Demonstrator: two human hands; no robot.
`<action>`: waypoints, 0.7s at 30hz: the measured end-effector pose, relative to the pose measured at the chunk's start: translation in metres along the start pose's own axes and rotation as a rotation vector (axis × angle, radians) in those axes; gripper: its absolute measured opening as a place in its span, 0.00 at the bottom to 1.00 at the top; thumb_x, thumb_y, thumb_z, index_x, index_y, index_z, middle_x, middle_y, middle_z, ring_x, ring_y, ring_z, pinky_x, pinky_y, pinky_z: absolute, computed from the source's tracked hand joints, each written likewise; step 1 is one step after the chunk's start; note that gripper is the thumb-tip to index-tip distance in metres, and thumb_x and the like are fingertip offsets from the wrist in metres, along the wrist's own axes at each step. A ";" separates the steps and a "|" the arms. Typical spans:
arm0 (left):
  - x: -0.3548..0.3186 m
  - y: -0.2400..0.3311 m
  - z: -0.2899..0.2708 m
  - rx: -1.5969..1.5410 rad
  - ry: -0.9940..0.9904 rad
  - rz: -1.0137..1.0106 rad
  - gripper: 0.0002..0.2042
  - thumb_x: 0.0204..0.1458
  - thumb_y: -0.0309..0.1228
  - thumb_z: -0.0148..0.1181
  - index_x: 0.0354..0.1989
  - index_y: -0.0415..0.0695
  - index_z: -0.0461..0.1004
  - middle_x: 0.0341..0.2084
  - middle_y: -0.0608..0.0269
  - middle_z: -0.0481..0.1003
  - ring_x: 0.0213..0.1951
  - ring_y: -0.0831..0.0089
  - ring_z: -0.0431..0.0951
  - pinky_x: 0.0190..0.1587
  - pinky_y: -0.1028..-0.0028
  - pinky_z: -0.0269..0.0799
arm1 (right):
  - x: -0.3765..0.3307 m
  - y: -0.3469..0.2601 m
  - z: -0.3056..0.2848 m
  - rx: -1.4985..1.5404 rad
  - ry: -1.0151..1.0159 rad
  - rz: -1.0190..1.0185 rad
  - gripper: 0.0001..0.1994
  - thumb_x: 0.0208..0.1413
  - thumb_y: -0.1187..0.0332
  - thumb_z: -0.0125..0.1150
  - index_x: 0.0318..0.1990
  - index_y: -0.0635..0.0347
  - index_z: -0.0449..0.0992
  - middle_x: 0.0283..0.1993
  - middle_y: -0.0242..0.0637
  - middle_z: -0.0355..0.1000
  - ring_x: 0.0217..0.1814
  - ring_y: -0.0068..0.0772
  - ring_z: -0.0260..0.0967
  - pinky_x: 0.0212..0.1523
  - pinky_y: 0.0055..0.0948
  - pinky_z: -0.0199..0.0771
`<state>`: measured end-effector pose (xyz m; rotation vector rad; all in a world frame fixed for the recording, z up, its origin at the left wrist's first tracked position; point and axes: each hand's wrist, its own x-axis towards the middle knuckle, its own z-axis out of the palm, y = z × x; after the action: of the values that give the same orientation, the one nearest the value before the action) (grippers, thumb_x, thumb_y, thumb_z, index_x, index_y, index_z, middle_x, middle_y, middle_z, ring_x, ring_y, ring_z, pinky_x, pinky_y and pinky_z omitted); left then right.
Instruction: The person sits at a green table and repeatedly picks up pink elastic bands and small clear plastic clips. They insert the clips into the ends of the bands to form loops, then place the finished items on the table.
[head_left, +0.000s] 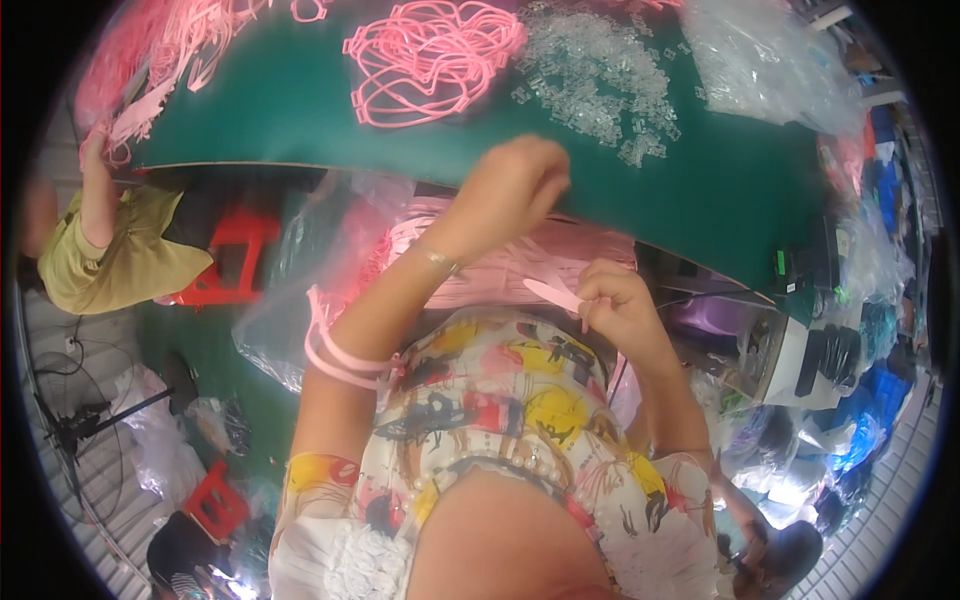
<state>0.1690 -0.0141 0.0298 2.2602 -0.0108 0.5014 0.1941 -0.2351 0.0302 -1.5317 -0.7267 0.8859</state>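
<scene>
Left hand: the left hand [522,178] was closed in a loose fist at the table [300,110] edge; what it held, I cannot tell.
Right hand: the right hand [612,300] pinched a pink strap [552,291], pointing to 9 o'clock.
Pink loops: the pink loops [432,60] lay at 12 o'clock.
Clear clips: the clear clips [600,75] lay at 1 o'clock.

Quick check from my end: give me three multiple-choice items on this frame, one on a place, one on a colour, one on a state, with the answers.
1. Where is the heap of clear clips?
A. on the green table
B. on the floor
C. on the red stool

2. What colour is the strap in the right hand?
A. blue
B. pink
C. black

3. How is the left hand?
A. flat and open
B. out of view
C. closed, raised at the table edge

Answers: A, the clips lie on the tabletop; B, the strap is pale pink; C, its fingers are curled.
</scene>
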 end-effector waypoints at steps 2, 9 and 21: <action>0.022 -0.018 0.014 0.164 0.132 0.090 0.08 0.45 0.25 0.60 0.33 0.38 0.73 0.29 0.50 0.72 0.33 0.53 0.73 0.36 0.62 0.69 | -0.002 0.006 0.001 -0.089 0.014 -0.109 0.02 0.44 0.77 0.55 0.24 0.66 0.73 0.28 0.34 0.66 0.28 0.25 0.64 0.29 0.24 0.63; 0.045 -0.028 0.023 0.464 0.148 0.171 0.04 0.47 0.24 0.57 0.32 0.40 0.74 0.31 0.52 0.73 0.36 0.52 0.73 0.39 0.60 0.68 | -0.004 0.022 0.013 -0.207 0.210 -0.278 0.05 0.36 0.71 0.60 0.19 0.62 0.73 0.23 0.41 0.68 0.28 0.40 0.70 0.29 0.39 0.69; 0.042 -0.022 0.018 0.222 -0.025 0.014 0.06 0.50 0.22 0.60 0.36 0.37 0.75 0.29 0.58 0.75 0.29 0.71 0.75 0.35 0.74 0.70 | -0.015 0.029 0.026 -0.255 0.348 -0.356 0.03 0.32 0.69 0.58 0.16 0.53 0.70 0.21 0.29 0.66 0.28 0.38 0.66 0.29 0.38 0.60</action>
<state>0.2174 -0.0058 0.0183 2.4844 0.0174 0.5032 0.1634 -0.2381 0.0018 -1.6561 -0.8424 0.2587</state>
